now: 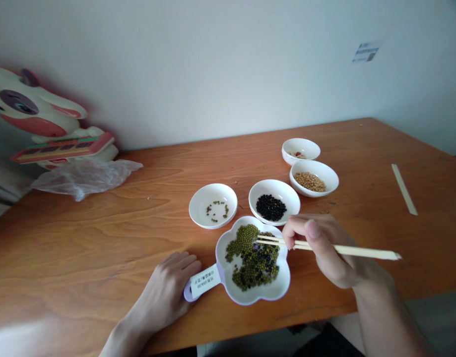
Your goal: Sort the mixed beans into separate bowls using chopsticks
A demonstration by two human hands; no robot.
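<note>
Currently, the right hand (334, 233) grips a pair of chopsticks (365, 252); finger closure is narrow, thumb uppermost. The chopstick tips are slightly apart and point left, at the green and dark beans (255, 263) in the flower-shaped dish (283, 277). Contact between tips and beans cannot be confirmed.

The left hand (171, 282) rests palm down on the wooden table (82, 248), fingers together, next to the dish's labelled handle (204, 281). Whether it touches or grips the handle cannot be told.

Component layout, beyond the dish: a white bowl with a few scattered greenish beans (198, 206) stands at the left; a bowl of black beans (293, 202) stands directly behind the dish. Farther back and to the right is a bowl of tan beans (332, 181), followed by a bowl with small reddish and pale pieces (313, 148).

Peripheral items: a pale flat strip (404, 189) at the right; crumpled clear plastic (90, 178) and an animal-shaped toy (45, 114) at the left.
</note>
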